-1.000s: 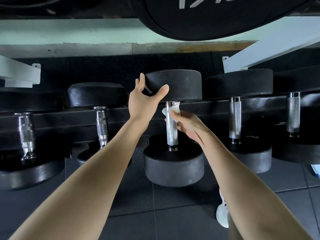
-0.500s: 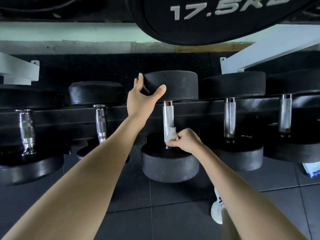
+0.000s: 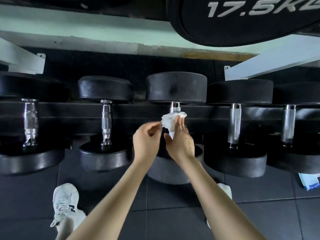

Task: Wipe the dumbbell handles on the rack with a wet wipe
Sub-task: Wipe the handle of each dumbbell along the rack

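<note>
Covering the upper part of the centre dumbbell's knurled chrome handle, the crumpled white wet wipe sits bunched just under the top collar, about midway along the black steel rack.

Right hand: fingers straight, pointing up along the bar, wipe pressed between them and the metal. Thumb spread to the left, not wrapped round. A short bit of bare knurling shows between thumb and palm.

Left hand: fingers curled, tips right at the wipe's left edge. Motion blur there, so I cannot tell whether they pinch the wipe or only come near it.

Step in hand, as I read it: wiping this centre handle, possibly re-bunching the wipe against it with both hands. The next move likely calls for wrapping the wipe fully round the bar and drawing it down to the lower collar, then shifting sideways to a neighbouring bar.

Outward: two chrome handles to the left, two to the right, no hand on any; wiped or not, cannot tell. Big black disc marked 17.5 KG overhead. On the dark rubber floor tiles: a white trainer at lower left, a blue-and-white packet at the far right, label unreadable.
</note>
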